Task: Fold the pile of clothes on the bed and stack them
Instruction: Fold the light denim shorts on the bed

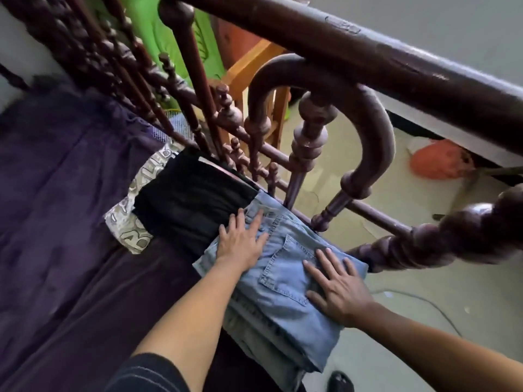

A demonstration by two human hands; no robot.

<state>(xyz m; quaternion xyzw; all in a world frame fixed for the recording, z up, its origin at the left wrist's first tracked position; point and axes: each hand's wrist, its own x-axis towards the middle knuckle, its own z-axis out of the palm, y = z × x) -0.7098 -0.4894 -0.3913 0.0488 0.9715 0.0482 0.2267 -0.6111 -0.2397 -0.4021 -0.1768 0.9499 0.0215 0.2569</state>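
Observation:
Folded light-blue jeans (283,281) lie at the bed's edge, back pocket up, against the carved wooden bed rail. My left hand (240,241) presses flat on their upper left part, fingers spread. My right hand (336,287) rests flat on their right side, also spread. Neither hand grips the cloth. Beside the jeans, farther along the rail, sits a folded black garment (189,205) on top of a grey printed garment (127,222).
A dark purple bedsheet (62,222) covers the bed to the left. The dark turned-wood bed frame (319,120) runs along the right and overhead. Beyond it are the floor (424,292), an orange object (441,159), a wooden chair (254,77) and green cloth (158,32).

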